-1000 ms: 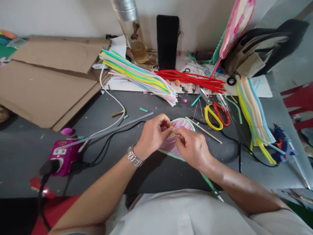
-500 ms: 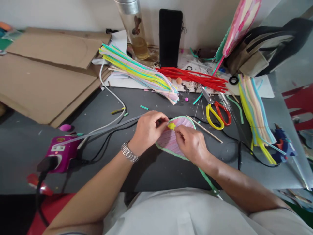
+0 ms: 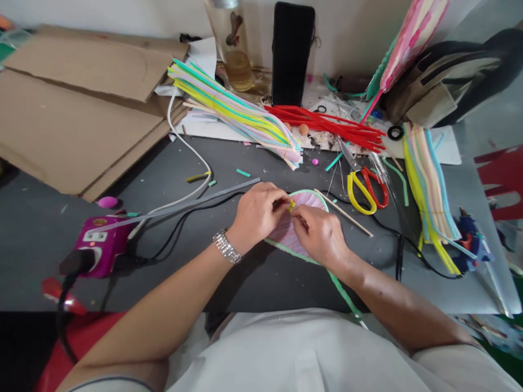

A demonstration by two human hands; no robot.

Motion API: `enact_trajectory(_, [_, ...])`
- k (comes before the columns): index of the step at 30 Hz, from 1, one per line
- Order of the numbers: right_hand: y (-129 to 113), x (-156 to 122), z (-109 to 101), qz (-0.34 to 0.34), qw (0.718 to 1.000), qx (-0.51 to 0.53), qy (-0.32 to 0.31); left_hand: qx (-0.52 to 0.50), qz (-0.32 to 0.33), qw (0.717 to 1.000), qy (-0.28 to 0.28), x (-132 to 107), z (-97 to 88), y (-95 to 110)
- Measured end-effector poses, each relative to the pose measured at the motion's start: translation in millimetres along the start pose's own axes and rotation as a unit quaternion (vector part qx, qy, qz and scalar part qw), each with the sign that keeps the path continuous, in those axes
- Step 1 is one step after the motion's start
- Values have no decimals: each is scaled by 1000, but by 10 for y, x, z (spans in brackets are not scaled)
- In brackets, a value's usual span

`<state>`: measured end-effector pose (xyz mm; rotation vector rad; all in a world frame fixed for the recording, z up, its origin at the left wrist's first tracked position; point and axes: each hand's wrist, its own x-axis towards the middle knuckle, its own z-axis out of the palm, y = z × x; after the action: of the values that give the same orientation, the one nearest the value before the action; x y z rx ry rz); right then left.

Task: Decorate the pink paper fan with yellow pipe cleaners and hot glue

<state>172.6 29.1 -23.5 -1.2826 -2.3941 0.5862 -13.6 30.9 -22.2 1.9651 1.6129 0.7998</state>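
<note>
A small yellow flower-shaped piece (image 3: pixel 291 206), apparently bent from pipe cleaner, is pinched between the thumb and fingers of my left hand (image 3: pixel 258 211), which mostly covers it. My right hand (image 3: pixel 321 233) is closed in a pinch at the flower's right edge; its fingertips seem to grip it too. Beneath both hands lies a rounded pink-purple panel (image 3: pixel 308 200) bordered in green pipe cleaner. Its green handle (image 3: pixel 345 294) runs toward my body past my right forearm. A thin wooden stick (image 3: pixel 347 214) rests just right of the panel.
Scissors (image 3: pixel 362 190), red pipe cleaners (image 3: pixel 327 126) and a pastel bundle (image 3: pixel 237 111) lie behind my hands. To the right are another bundle (image 3: pixel 429 185) and a glue gun (image 3: pixel 469 237). A purple power strip (image 3: pixel 110 239) with cables and cardboard (image 3: pixel 73 125) occupy the left.
The yellow flower has turned and shows less of itself between my fingers. My left hand has shifted slightly right, and the camera view has moved a little.
</note>
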Motion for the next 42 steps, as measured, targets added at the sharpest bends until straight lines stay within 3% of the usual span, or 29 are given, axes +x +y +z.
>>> enact_trajectory(7, [-23,-30,-88,-4,999,-35,-20,3,-12,1000,4,-12,16,26])
enact_trajectory(16, [-35,-26,-50,-21,996,-86,-21,15,-15,1000,14,-19,47,25])
enact_trajectory(21, [-32,0,-49,-20,996,-83,-37,-22,-16,1000,-5,1,-59,-10])
enact_trajectory(27, [-13,8,-63,-25,996,-79,-40,-34,-50,998,37,32,-178,-95])
enact_trajectory(37, [-4,18,-73,-31,995,-74,-52,29,-38,999,25,1,1,41])
enact_trajectory(42, [10,34,-191,10,998,-26,-49,38,-30,999,15,3,27,46])
